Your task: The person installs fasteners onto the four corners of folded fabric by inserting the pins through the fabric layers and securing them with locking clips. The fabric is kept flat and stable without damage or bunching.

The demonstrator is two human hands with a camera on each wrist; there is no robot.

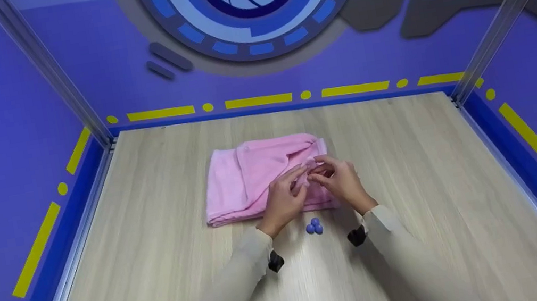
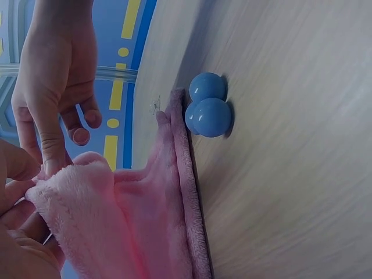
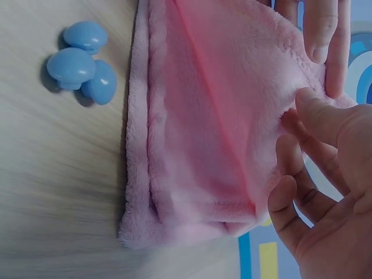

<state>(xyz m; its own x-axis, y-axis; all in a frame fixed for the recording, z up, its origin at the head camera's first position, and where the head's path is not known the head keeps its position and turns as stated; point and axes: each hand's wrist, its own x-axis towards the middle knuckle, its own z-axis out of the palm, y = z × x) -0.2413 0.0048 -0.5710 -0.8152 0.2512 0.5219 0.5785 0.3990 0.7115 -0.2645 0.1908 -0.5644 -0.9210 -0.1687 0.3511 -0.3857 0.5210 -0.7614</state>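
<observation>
A folded pink fleece blanket [image 1: 260,168] lies on the table, its near right part lifted into a raised fold. My left hand [image 1: 283,201] pinches the lifted edge between thumb and fingers. Close beside it, my right hand [image 1: 342,181] pinches the same edge with thumb and index finger, its other fingers loosely bent in the right wrist view. Just in front of the blanket sit three glossy blue mushroom-shaped pieces [image 3: 71,65], grouped together. What lies behind the raised fleece between the fingertips is hidden.
A small clear object [image 2: 155,105] shows beside the blanket's edge in the left wrist view. The pale wooden table [image 1: 156,190] is bordered by metal rails and by blue walls [image 1: 88,66] with yellow marks at the back and sides.
</observation>
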